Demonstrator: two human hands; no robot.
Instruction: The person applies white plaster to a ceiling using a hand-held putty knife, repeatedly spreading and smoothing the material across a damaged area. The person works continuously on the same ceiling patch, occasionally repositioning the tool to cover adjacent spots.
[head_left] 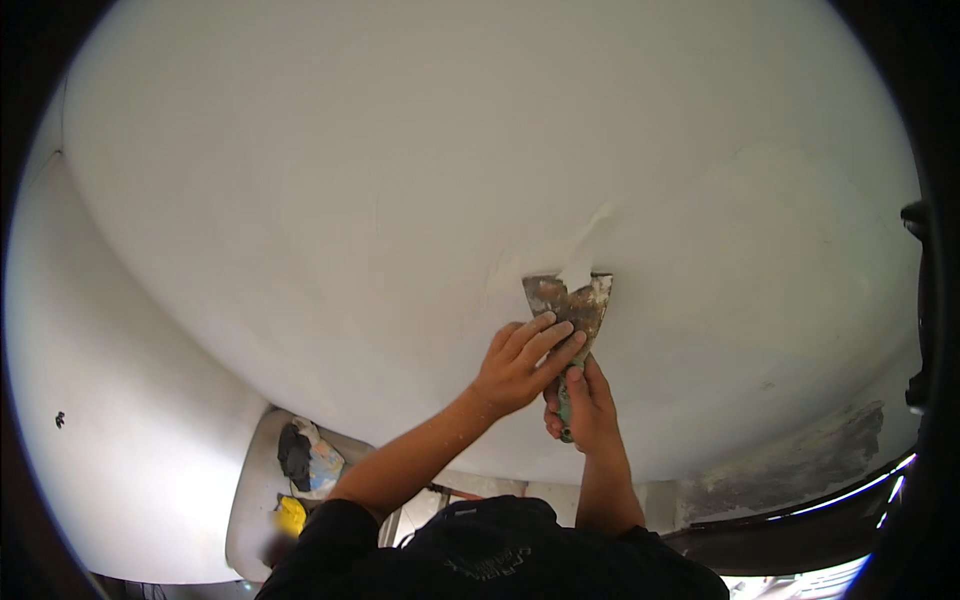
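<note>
A wide putty knife (pixel 568 300) with a stained, rusty metal blade and green handle is against the white plastered wall (pixel 380 180). White compound sits at the blade's edge, with a pale streak of it (pixel 598 220) on the wall above. My right hand (pixel 588 410) is closed around the handle. My left hand (pixel 525 360) lies with fingers stretched out on the back of the blade, pressing against it; its thumb is hidden.
At lower left a grey ledge (pixel 250 480) holds dark and light cloths or bags (pixel 310 460) and a yellow item (pixel 290 515). A side wall (pixel 120 360) runs along the left. A dark-framed opening (pixel 820 540) with bright light is at lower right.
</note>
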